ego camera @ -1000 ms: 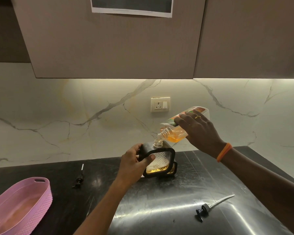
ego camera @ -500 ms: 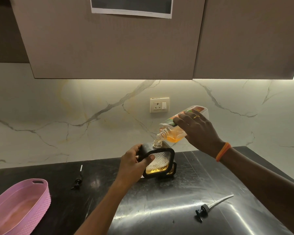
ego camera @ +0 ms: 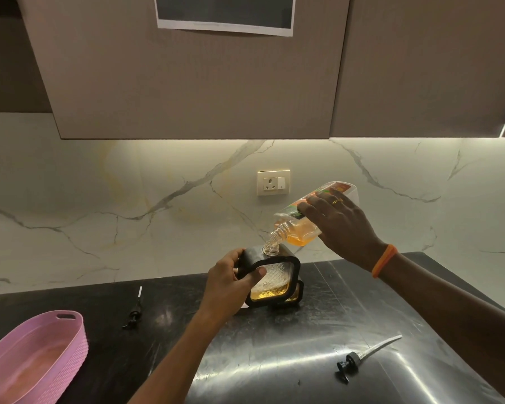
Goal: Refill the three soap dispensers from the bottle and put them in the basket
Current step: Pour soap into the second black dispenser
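The big dark surface point(ego camera: 274, 360) runs across in front of you, shiny where the light hits it. On its left edge sits the pink basket point(ego camera: 70, 342), and no dispenser is in it yet. Near the middle, close to the wall, stands the black soap dispenser point(ego camera: 274, 279) with its clear front, and a little gold soap lies at the bottom of it. Your left hand point(ego camera: 231, 287) grips its side, thumb on the front frame, to keep it from tipping. Your right hand point(ego camera: 341, 223) holds the bottle point(ego camera: 303, 225) tipped down, fingers wrapped over the top, so the bottle's mouth sits just above the open neck of the dispenser. Orange soap has pooled at the low end of the bottle. You are in the filling step, and it looks like the first or second dispenser, since this one is mostly empty. A second black dispenser point(ego camera: 296, 294) peeks out right behind the one you hold; I cannot tell how full it is, and a third one is not in sight. Two loose pump tops lie on the surface: one pump point(ego camera: 359, 358) near your right arm and a smaller-looking pump point(ego camera: 135, 312) to the left. Next, keep the two mouths lined up and pour slowly, so nothing spills down the black side. When the soap gets near the top, lift the bottle upright, then screw a pump back on.
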Available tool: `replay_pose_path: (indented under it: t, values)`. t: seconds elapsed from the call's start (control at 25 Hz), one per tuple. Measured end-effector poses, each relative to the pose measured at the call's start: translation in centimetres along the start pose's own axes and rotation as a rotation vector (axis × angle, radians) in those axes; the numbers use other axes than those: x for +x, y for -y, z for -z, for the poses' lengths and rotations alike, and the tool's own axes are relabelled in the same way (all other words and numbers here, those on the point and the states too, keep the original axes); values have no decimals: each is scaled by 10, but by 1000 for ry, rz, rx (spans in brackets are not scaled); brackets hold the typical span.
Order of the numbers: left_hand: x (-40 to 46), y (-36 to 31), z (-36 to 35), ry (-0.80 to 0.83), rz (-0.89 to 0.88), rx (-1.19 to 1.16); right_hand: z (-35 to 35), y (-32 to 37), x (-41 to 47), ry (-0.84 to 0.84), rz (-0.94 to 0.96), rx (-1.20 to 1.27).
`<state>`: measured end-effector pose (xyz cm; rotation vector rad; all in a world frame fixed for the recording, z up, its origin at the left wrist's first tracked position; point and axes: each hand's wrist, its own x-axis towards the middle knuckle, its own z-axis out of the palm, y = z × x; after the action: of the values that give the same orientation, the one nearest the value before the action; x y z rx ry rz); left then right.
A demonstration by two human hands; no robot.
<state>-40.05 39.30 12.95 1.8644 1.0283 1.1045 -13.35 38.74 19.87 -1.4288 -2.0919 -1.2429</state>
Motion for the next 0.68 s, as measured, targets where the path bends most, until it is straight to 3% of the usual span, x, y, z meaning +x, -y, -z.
replay_pose_path:
  t: [0.68]
  values:
    - [-3,-3,-2,20,-3,-35,5,0,0,-16,27,-28]
